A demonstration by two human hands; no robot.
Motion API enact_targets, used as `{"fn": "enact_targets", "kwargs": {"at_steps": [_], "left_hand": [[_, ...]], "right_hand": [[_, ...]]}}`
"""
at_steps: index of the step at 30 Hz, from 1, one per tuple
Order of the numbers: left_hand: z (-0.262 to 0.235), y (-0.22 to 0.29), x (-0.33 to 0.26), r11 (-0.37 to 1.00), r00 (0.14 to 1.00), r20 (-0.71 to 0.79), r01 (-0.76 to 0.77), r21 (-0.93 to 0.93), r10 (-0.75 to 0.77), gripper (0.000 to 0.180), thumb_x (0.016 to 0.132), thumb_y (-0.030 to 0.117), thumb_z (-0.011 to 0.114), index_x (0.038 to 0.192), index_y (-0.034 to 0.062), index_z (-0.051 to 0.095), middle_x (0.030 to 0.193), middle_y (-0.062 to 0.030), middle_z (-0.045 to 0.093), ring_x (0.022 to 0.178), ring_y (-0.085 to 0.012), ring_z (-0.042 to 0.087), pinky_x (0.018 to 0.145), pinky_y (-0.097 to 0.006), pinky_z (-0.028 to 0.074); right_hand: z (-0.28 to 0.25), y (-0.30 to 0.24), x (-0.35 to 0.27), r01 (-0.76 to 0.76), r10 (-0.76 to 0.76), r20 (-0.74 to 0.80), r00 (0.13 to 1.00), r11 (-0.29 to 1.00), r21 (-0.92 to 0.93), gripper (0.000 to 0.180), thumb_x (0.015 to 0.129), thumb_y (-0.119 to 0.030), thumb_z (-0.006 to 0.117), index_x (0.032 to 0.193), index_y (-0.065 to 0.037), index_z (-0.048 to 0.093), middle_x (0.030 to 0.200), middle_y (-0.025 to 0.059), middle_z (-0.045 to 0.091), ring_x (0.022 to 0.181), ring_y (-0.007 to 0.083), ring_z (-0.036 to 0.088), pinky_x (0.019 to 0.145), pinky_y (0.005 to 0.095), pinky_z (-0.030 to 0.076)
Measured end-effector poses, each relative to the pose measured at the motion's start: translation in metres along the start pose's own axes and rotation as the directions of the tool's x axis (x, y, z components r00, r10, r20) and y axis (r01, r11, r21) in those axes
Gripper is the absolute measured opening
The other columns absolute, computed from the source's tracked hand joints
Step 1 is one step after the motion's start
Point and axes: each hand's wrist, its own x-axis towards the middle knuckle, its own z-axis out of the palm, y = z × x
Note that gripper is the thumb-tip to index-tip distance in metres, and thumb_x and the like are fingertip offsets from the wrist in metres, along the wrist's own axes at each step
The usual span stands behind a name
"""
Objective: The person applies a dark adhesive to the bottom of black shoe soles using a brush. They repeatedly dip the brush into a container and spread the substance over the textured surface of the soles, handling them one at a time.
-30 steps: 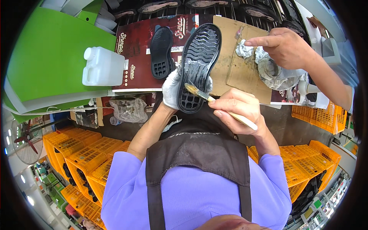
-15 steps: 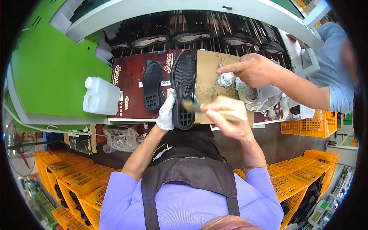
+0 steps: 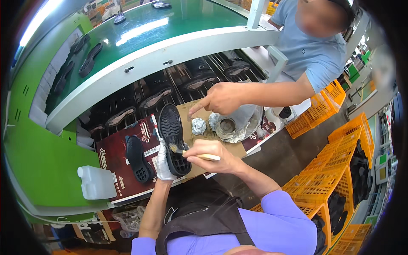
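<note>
My left hand (image 3: pixel 163 165), in a white glove, grips a black shoe sole (image 3: pixel 170 123) by its left edge, with the tread and the grid-like recesses facing up. Bare and closed, my right hand (image 3: pixel 214 154) holds a brush (image 3: pixel 208 157) with a pale handle. Its bristles are at the middle of the sole's upturned face. A second black sole (image 3: pixel 136 154) lies to the left on a dark red printed cardboard sheet (image 3: pixel 111 154). From the right, a co-worker's hand (image 3: pixel 224 98) reaches in above the brown cardboard (image 3: pixel 196 168), index finger stretched toward the sole.
A white plastic jug (image 3: pixel 97 182) stands at the left. Crumpled white wads (image 3: pixel 198 126) and a plastic-wrapped round container (image 3: pixel 226 126) sit right of the sole. Behind is a rack of black shoe uppers (image 3: pixel 157 98) below a white beam (image 3: pixel 170 52). Orange crates (image 3: pixel 316 180) line the right.
The view has swung, so the bench now appears tilted and more of the green conveyor and the co-worker shows. The brush stays at the sole, and the co-worker's finger still points.
</note>
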Motion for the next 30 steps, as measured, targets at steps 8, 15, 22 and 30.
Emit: {"fn": "enact_targets", "kwargs": {"at_steps": [8,15,22,30], "left_hand": [[0.013,0.01,0.0,0.999,0.979,-0.203,0.03,-0.016,-0.033,0.048,0.093,0.05,0.041,0.112,0.0082,0.056,0.093,-0.0123,0.064,0.077,-0.0236,0.064,0.066,-0.038,0.054],[0.017,0.007,0.016,0.998,0.998,-0.059,0.014,0.053,-0.011,0.046,0.096,0.045,0.037,0.112,0.0071,0.057,0.092,-0.013,0.065,0.079,-0.0233,0.063,0.073,-0.035,0.052],[0.065,0.023,0.051,0.991,0.995,0.06,0.071,0.115,-0.078,0.048,0.093,0.05,0.044,0.117,0.0101,0.051,0.097,-0.0093,0.06,0.081,-0.0196,0.061,0.072,-0.034,0.052],[0.171,0.026,0.117,0.911,0.938,0.283,-0.284,0.299,0.199,0.028,0.091,0.024,0.058,0.113,0.0106,0.049,0.098,-0.0025,0.059,0.088,-0.01,0.06,0.066,-0.025,0.055]], "right_hand": [[-0.022,0.001,-0.024,-0.004,0.039,-0.233,0.972,0.989,0.15,0.013,0.082,-0.003,0.061,0.091,0.004,0.066,0.074,0.0102,0.061,0.062,0.0137,0.056,0.055,0.0254,0.043],[-0.024,-0.001,-0.054,-0.03,0.087,-0.26,0.962,0.976,0.217,0.012,0.081,-0.001,0.061,0.091,0.003,0.066,0.073,0.0091,0.062,0.062,0.0137,0.054,0.055,0.0264,0.041],[-0.027,-0.002,-0.079,0.02,0.115,-0.371,0.921,0.94,0.341,0.02,0.084,-0.014,0.064,0.088,0.005,0.064,0.071,0.0121,0.057,0.053,0.0126,0.052,0.047,0.0225,0.041],[-0.034,-0.006,-0.084,0.155,0.132,-0.502,0.855,0.858,0.49,0.02,0.084,-0.013,0.063,0.089,0.005,0.064,0.074,0.0123,0.057,0.056,0.0121,0.052,0.049,0.0218,0.04]]}}
